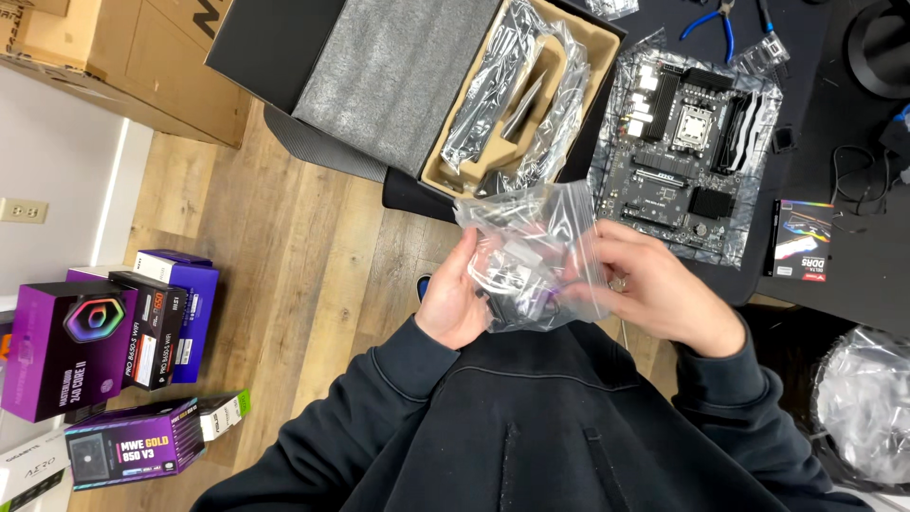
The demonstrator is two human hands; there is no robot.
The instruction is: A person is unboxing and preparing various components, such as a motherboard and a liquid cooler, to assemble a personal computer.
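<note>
- Wooden floorboards (284, 256) are running under the seated person, with a black desk (853, 218) standing to the right and a row of purple and black boxes (104, 351) sitting on the floor at the left.
- Both hands are holding a clear plastic bag (531, 251) in front of the chest, just below the desk edge; small white and dark parts are showing through it (too crumpled to tell apart).
- The left hand (455, 294) is cupping the bag's left side, its fingers pressed together against the plastic.
- The right hand (654, 289) is pinching the bag's right edge between thumb and fingertips.
- An open black box (275, 38) is lying above the hands, holding a grey foam sheet (398, 66) and a brown cardboard tray (559, 66) with wrapped parts in it.
- A circuit board (682, 142) is resting on its silver wrapper on the desk, with blue-handled pliers (711, 24) beyond it and a small flat box (801, 237) to its right.
- The bag is looking light, soft and slippery, so it is likely sagging wherever it is unsupported; gripping the upper rim with both hands, rather than the loose middle, seems the surest hold, since the small parts inside could shift or spill.
</note>
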